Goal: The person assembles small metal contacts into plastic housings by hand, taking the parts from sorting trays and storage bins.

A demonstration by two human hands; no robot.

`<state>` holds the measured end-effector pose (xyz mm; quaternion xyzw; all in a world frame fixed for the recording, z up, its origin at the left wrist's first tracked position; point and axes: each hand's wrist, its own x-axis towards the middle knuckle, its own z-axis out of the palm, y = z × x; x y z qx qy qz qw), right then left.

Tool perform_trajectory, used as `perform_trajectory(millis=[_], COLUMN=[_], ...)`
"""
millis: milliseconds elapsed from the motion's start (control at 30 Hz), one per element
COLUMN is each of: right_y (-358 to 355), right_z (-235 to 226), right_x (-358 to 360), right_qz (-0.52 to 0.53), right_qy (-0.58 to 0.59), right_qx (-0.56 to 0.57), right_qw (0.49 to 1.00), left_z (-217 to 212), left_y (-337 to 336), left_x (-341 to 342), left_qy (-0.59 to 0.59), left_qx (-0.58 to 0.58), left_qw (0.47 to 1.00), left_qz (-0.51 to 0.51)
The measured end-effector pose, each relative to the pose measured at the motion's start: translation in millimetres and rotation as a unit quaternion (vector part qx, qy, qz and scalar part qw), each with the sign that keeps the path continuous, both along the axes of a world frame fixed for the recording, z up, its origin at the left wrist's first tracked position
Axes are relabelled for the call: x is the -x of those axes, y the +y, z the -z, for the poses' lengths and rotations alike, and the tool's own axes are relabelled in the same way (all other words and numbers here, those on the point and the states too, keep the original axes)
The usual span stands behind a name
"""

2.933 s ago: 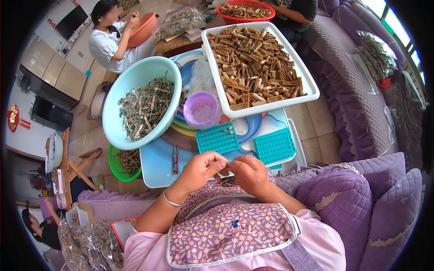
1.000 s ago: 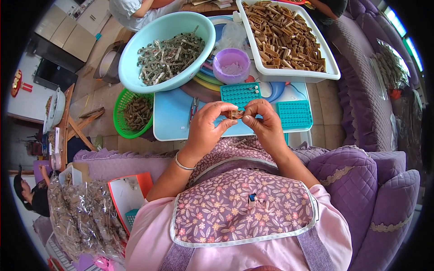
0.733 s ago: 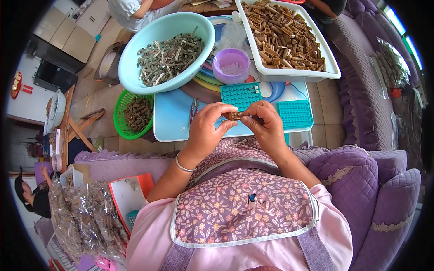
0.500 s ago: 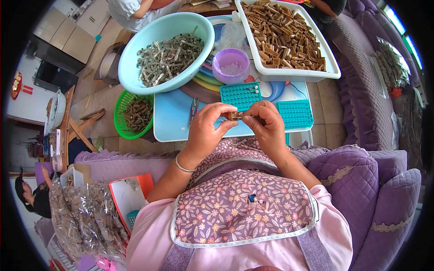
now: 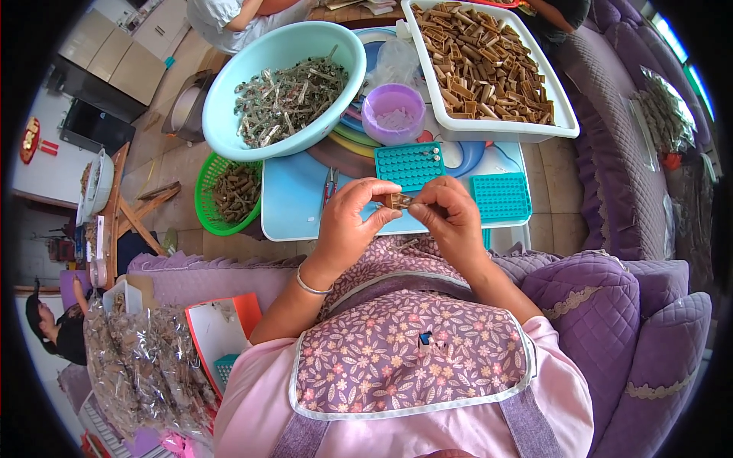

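Above the near edge of the table, my left hand pinches a small brown open-sided casing between thumb and fingers. My right hand meets the casing's right end with thumb and forefinger pressed together; a thin shiny bit shows there, too small to name. Just beyond the hands lies a teal studded tray with a few small pale pieces at its right edge. Another teal tray is to the right of my right hand. Red-handled pliers or snippers rest left of the hands.
A light-blue basin of metallic parts stands far left, a white bin of brown casings far right. Between them is a purple bowl with white bits. A green basket stands beside the table. Other people sit nearby.
The casing has turned slightly between my fingers, showing more of its open side. Both hands stay in nearly the same place; the whole view shifts a little.
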<state>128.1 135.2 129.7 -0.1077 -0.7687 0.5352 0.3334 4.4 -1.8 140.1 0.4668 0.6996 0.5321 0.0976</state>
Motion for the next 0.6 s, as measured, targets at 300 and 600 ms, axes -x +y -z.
perform_trajectory(millis=[300,600], right_y=[-3,-2], right_z=[2,22], right_x=[2,5], right_qz=[-0.007,-0.064], right_qy=[-0.074,-0.003], right_qx=[-0.002,-0.097], right_qw=[0.997,0.993], left_z=[9,46], left_y=[1,4], left_x=[0,-17], left_qy=[-0.03,-0.416], left_qx=[-0.01,-0.115], left_qw=[0.999,0.901], left_qz=[0.039,0.045])
